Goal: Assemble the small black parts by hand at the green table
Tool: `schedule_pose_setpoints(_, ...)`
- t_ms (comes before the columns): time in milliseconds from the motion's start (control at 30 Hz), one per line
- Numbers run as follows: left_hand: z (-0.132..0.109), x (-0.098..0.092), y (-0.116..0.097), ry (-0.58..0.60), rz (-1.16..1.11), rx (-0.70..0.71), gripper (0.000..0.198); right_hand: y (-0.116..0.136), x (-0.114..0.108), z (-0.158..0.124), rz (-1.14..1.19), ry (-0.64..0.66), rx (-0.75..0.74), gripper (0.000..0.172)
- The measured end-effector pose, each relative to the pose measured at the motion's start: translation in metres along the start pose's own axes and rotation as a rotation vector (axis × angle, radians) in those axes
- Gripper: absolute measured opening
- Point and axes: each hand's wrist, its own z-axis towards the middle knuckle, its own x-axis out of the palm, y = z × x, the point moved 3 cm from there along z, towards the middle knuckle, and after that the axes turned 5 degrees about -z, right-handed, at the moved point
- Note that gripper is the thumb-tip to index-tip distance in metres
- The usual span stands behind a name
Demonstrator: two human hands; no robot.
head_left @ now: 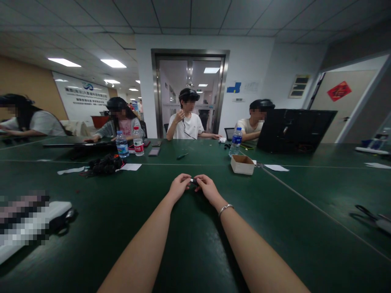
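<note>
Over the green table, my left hand (179,188) and my right hand (207,189) meet at the fingertips. Between them they pinch a small dark object with a silvery part (193,181); its kind is too small to make out. Fingers of both hands are closed on its two ends and hide some of it. A silver bracelet (226,209) circles my right wrist. Beyond my right hand stands an open cardboard box (242,167), and a dark green screwdriver (182,156) lies farther off past my hands.
Two bottles, one blue-labelled (122,145) and one red-labelled (138,142), stand left of centre near a black cable bundle (104,165). Another bottle (236,142) stands behind the box. A large black monitor (293,130) is at right. Several people sit across the table (128,203).
</note>
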Motion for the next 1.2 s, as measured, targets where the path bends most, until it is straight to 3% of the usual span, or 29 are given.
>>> schedule_pose_setpoints(167, 0.001, -0.003, 0.0, -0.008, 0.004, -0.02, 0.027, 0.0, 0.0, 0.0, 0.014, 0.014, -0.004, 0.016)
schedule_pose_setpoints(367, 0.0, 0.0, 0.001, -0.062, 0.209, -0.003, 0.042, 0.002, 0.002, 0.0, 0.02, 0.018, 0.033, 0.012)
schedule_pose_setpoints(467, -0.002, 0.003, -0.001, -0.074, 0.148, -0.002, 0.035, 0.002, 0.001, 0.001, 0.042, 0.015, 0.041, 0.011)
schedule_pose_setpoints(667, -0.008, 0.006, -0.011, 0.061, 0.012, -0.018, 0.022, 0.0, 0.001, 0.001, 0.073, 0.005, 0.043, 0.012)
schedule_pose_setpoints(1200, -0.003, 0.001, -0.003, -0.012, 0.041, 0.028, 0.022, 0.001, 0.004, 0.001, 0.093, 0.011, 0.062, 0.011)
